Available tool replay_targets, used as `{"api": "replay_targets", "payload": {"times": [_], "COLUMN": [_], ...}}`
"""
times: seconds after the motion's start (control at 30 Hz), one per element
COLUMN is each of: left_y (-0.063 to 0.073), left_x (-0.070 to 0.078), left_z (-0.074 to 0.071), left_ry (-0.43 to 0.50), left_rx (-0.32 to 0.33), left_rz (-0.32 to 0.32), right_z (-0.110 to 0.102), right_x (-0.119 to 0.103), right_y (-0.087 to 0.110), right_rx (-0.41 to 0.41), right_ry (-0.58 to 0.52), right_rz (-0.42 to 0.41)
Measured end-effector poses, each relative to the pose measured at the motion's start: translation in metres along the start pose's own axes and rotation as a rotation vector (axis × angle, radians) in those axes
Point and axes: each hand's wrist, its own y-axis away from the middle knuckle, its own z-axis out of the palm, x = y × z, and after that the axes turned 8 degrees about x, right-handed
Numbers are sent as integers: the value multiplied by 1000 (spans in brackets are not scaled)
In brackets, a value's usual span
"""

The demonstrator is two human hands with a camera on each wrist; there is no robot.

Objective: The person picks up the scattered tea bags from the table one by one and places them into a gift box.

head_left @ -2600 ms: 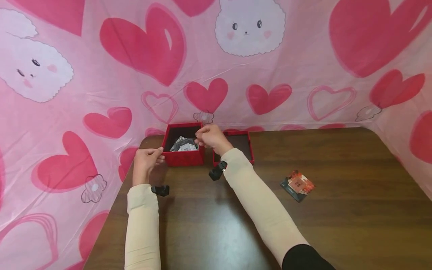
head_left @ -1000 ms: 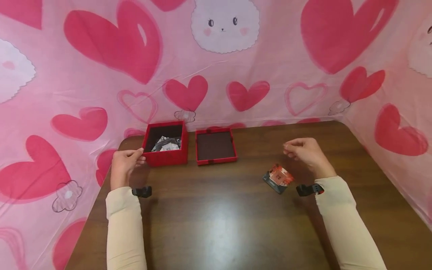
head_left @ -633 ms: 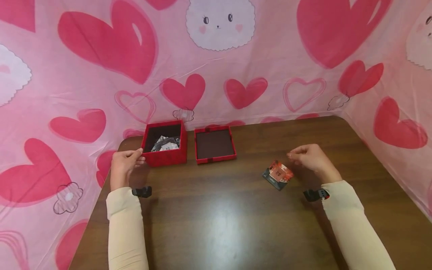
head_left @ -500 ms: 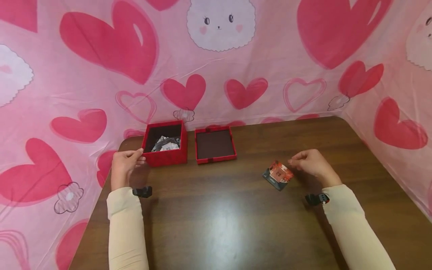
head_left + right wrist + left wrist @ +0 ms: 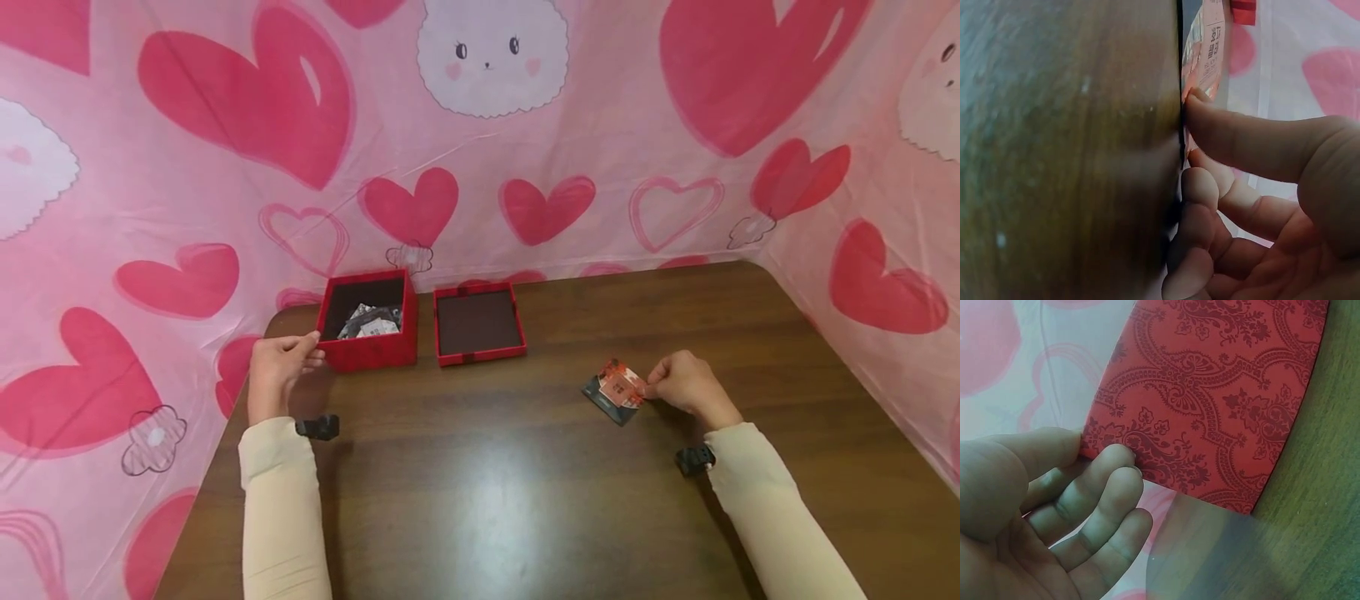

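Note:
A red open-topped box [image 5: 375,353] with a dark inside stands at the back left, its outside patterned in darker red [image 5: 1191,394]. My left hand [image 5: 279,371] grips its near left edge, thumb on one side and fingers bent against the patterned wall. Inside lie several crumpled grey and white packets [image 5: 367,322]. To the right, a flat printed packet [image 5: 617,392], orange with a dark grey near edge, lies on the table. The thumb and forefinger of my right hand [image 5: 690,387] pinch its right edge, with the other fingers curled close to the tabletop.
The red lid [image 5: 480,325], dark inside, lies inner side up beside the box. A brown wooden table [image 5: 480,467] carries everything. Pink cloth [image 5: 480,150] printed with hearts hangs close behind and at both sides.
My right hand has left the box, swung over to the right and come down onto the edge of the orange packet. My left hand has stayed at the box.

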Motion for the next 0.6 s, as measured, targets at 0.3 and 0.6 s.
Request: {"api": "replay_targets", "payload": {"times": [0.3,0.6], "left_y": [2,1], "left_x": [-4,-2], "left_z": [-5,-3], "left_ry": [-52,-53], "left_rx": [19,6], "left_rz": [-3,16], "right_z": [4,-2], "right_x": [-9,-11], "right_y": [1,6], "right_rx": [-37,-8], "right_ry": [47,66], "right_rz": [-22,-94]}}
